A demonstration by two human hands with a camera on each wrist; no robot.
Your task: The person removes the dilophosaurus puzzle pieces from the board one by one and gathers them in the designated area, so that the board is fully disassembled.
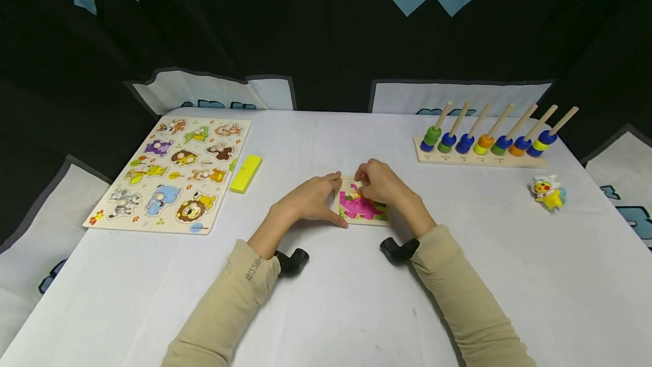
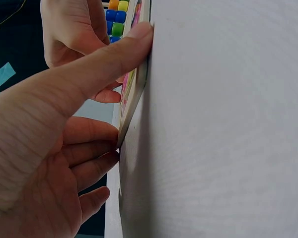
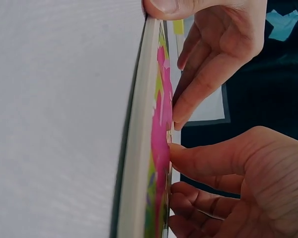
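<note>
A small wooden jigsaw board with a pink dinosaur picture lies on the table. My left hand grips its left side, the thumb on the near edge and the fingers at the far left corner. In the left wrist view the left thumb lies along the board's pale edge. Bent over the upper right part of the picture, my right hand touches the surface with its thumb and fingertips. The right wrist view shows the right thumb against the picture; whether a piece is pinched there is hidden.
An animal peg puzzle lies at the left, with a yellow block beside it. At the back right stands a wooden counting rack with upright pegs and coloured rings. A small yellow-and-white figurine is near the right edge.
</note>
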